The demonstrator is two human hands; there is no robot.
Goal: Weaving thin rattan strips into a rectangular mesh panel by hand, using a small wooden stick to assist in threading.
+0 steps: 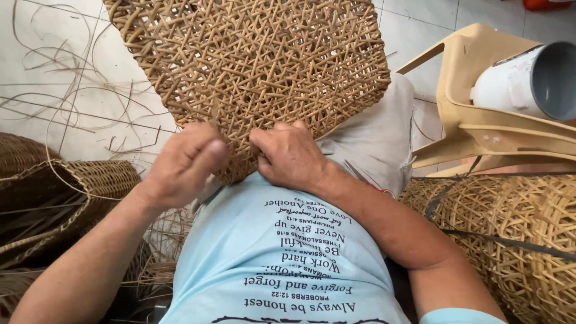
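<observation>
A large open-weave rattan panel rests on my lap, its near edge against my light blue shirt. My left hand pinches a thin rattan strand at the panel's lower edge, fingers closed on it. Beside it, my right hand grips the same near edge of the panel, fingers curled into the weave. The two hands almost touch. The exact strand ends under my fingers are hidden.
Loose rattan strands lie scattered on the white tiled floor at left. A dark woven basket sits at my left, a pale woven basket at my right. A beige plastic chair carrying a white-and-grey pipe piece stands at right.
</observation>
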